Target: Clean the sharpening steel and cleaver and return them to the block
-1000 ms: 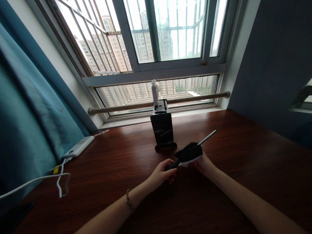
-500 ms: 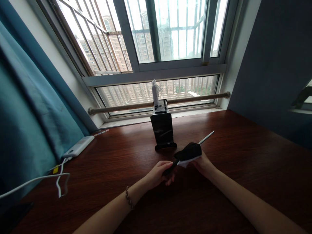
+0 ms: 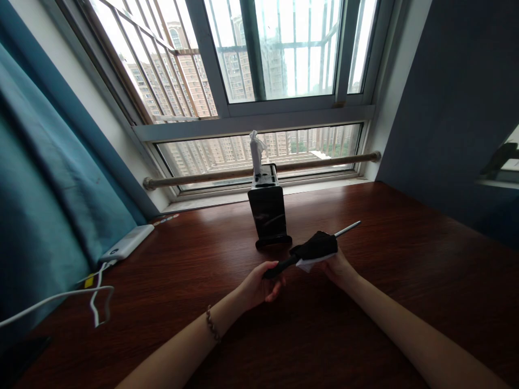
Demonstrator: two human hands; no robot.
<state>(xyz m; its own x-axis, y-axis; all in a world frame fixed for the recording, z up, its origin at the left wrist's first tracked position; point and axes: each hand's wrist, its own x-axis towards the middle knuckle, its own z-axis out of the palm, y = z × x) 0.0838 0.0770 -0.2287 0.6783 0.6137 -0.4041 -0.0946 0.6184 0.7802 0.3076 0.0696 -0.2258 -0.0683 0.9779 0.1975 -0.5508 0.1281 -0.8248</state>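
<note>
My left hand is closed round the black handle of a knife held over the dark wooden table. My right hand grips a black cloth, with a bit of white tissue under it, wrapped round the blade. The metal tip of the knife sticks out to the right of the cloth. A black knife block stands just behind the hands, with a white tissue sticking up from its top.
A white power bank lies at the table's left edge with a white cable trailing off it. A teal curtain hangs on the left. A barred window and a rail run behind the table; a dark wall stands on the right.
My left hand has drawn the handle a little left and toward me, so less of the metal tip shows past the cloth. The view has shifted slightly.
</note>
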